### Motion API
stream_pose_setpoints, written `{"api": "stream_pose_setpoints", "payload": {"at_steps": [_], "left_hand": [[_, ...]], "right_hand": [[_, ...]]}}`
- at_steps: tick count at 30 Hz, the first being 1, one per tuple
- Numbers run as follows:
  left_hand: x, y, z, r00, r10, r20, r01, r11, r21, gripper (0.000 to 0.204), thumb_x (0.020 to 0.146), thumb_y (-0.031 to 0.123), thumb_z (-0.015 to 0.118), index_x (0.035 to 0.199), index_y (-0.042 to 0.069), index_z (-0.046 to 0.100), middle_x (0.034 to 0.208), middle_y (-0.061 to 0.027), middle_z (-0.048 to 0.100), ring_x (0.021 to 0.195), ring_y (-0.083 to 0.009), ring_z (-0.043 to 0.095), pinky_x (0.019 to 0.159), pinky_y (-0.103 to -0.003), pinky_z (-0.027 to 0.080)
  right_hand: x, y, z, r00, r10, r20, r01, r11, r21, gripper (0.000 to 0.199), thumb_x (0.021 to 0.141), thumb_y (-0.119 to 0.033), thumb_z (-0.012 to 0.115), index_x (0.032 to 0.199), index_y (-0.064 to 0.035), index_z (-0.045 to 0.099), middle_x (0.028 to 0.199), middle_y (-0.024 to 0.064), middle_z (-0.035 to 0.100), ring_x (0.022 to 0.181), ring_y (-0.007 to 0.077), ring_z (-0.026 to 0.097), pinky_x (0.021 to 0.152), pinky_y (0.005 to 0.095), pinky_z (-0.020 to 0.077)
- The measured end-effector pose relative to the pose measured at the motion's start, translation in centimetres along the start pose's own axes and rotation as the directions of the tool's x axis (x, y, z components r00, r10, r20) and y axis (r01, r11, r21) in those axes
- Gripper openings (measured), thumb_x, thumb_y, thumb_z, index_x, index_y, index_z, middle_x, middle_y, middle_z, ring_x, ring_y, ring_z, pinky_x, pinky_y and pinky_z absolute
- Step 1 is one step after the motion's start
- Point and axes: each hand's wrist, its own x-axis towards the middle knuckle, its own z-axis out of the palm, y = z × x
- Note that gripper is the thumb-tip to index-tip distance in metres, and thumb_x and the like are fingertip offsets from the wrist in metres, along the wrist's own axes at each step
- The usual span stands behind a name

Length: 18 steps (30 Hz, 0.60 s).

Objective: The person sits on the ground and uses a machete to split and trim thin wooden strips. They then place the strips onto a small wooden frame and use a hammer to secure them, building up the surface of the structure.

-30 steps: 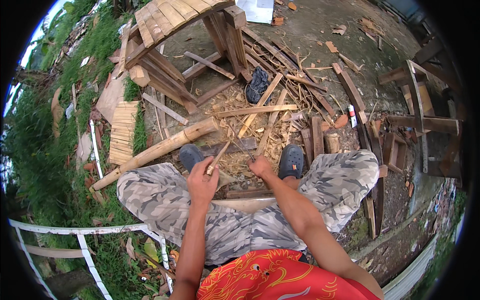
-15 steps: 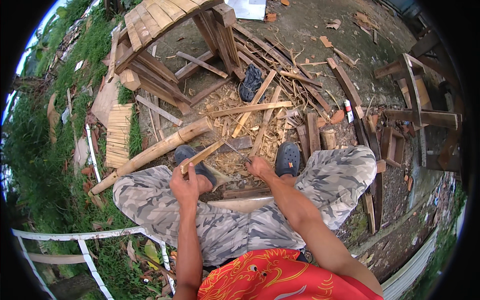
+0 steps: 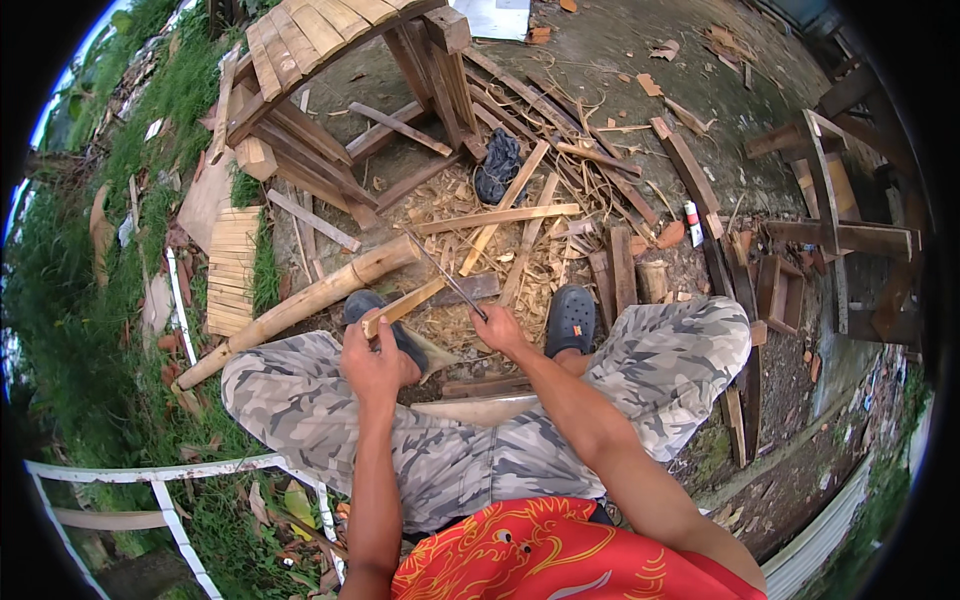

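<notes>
Between my legs, my left hand (image 3: 370, 365) is closed round the near end of a short, flat bamboo strip (image 3: 408, 302), which points away to the upper right. My right hand (image 3: 498, 330) grips a long, thin knife (image 3: 447, 275). Its dark handle end shows at my fist, and the narrow blade slants up and left past the strip's far tip. Whether blade and strip touch, I cannot tell. Below the strip lies my left clog (image 3: 412, 348); my right clog (image 3: 572, 312) is beside my right hand.
A thick bamboo pole (image 3: 300, 300) lies beyond my left knee, near a slatted bamboo panel (image 3: 232, 270). Ahead stands a wooden frame with a slatted top (image 3: 310, 40). Shavings (image 3: 430, 225), wood strips and a black plastic bag (image 3: 498, 165) cover the ground. Wooden frames (image 3: 830, 190) stand at right.
My right hand has moved slightly left and up, and the knife blade now reaches farther up and left. The bamboo strip has tilted or shifted only a little in my left hand.
</notes>
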Motion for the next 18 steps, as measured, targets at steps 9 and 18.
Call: {"api": "stream_pose_setpoints", "payload": {"at_steps": [9,18], "left_hand": [[0.3,0.9,-0.3,0.998,0.019,0.061,-0.019,1.0,0.003,0.019,0.093,0.014,0.066,0.108,0.004,0.071,0.091,-0.0165,0.066,0.082,-0.0372,0.066,0.073,-0.044,0.052],[0.6,1.0,-0.4,0.996,0.003,0.089,-0.005,1.0,0.017,0.019,0.092,0.012,0.066,0.108,0.005,0.072,0.091,-0.0166,0.066,0.081,-0.0365,0.066,0.072,-0.043,0.053]], "right_hand": [[0.2,1.9,-0.4,0.994,0.105,0.04,-0.105,0.994,-0.002,0.044,0.09,-0.032,0.056,0.109,0.0051,0.07,0.1,0.0296,0.069,0.101,0.0438,0.067,0.09,0.0511,0.0519],[0.4,2.1,0.3,0.966,0.215,0.143,-0.198,0.973,-0.121,0.04,0.09,-0.032,0.056,0.109,0.0001,0.071,0.103,0.0299,0.069,0.101,0.0448,0.066,0.089,0.0517,0.0518]]}}
